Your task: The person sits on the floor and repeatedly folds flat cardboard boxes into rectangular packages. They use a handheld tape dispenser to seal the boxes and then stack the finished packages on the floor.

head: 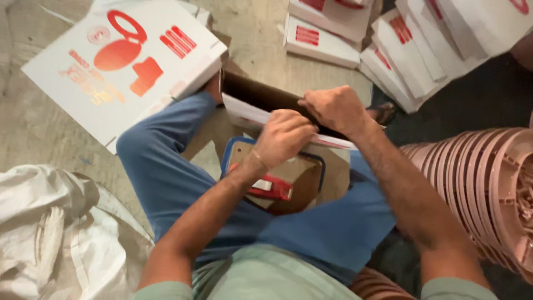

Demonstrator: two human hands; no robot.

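Cardboard is everywhere here: the concrete floor [255,33] carries a large flat white carton with red print [122,66] at upper left, a fanned heap of similar folded cartons [411,50] at upper right, a stack of pink ribbed plastic discs [483,183] on the right and a crumpled white sack [50,233] at lower left. Across the seated person's lap, between blue-trousered knees, lies the half-formed box [261,103], brown inside and white outside, its open mouth turned toward the left. It looks light and thin, stiff along its creases but likely to buckle or tear if pinched mid-panel, so the folded edge seems the sound place to grip. The right hand [333,108] curls over the upper wall, fingers closed on that edge; the left hand [283,136] is closed on the white flap beside it. Beneath sits a red tape dispenser [272,188] on a blue-rimmed board [233,150].
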